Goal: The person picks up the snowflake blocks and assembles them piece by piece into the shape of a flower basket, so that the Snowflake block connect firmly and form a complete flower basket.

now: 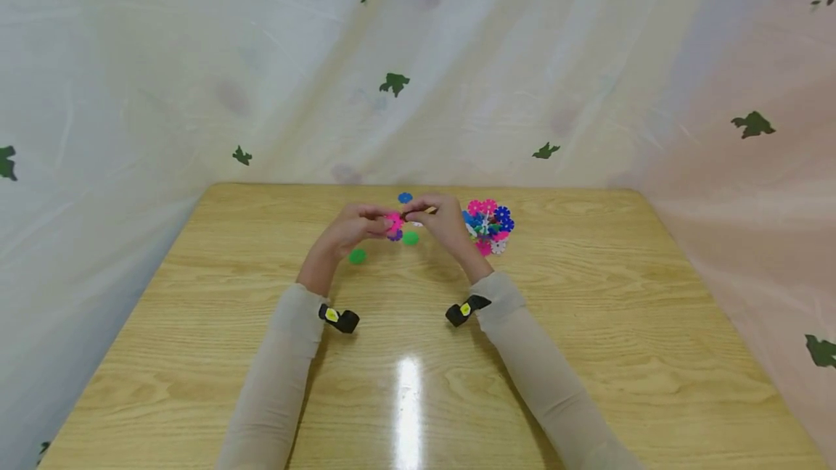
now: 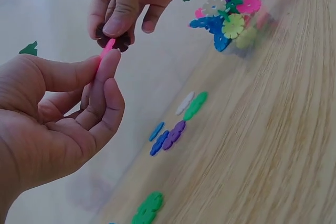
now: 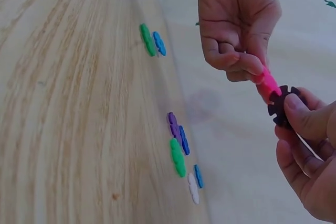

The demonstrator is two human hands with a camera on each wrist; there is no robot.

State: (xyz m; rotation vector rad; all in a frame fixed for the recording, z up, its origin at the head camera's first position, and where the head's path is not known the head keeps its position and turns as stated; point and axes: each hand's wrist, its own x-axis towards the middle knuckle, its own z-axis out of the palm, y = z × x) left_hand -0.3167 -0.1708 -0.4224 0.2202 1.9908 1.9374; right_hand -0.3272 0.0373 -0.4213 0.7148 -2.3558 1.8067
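Observation:
My left hand (image 1: 349, 231) pinches a pink flower-shaped notched disc (image 3: 269, 83) between thumb and fingers, above the table. Facing it, my right hand (image 1: 449, 223) grips a dark brown or black disc (image 3: 277, 111) of the same notched kind by its edge. The two discs meet at their rims, set crosswise to each other. Whether the notches are locked together I cannot tell. Below the hands lie loose discs: a green disc (image 1: 410, 238), a purple disc (image 2: 174, 135), a white disc (image 3: 193, 188) and several blue ones.
Right of my right hand stands a cluster of joined discs (image 1: 486, 227) in many colours. Another green disc (image 1: 357, 257) lies nearer, below my left hand. The wooden table (image 1: 588, 325) ends at a patterned cloth backdrop (image 1: 457, 93).

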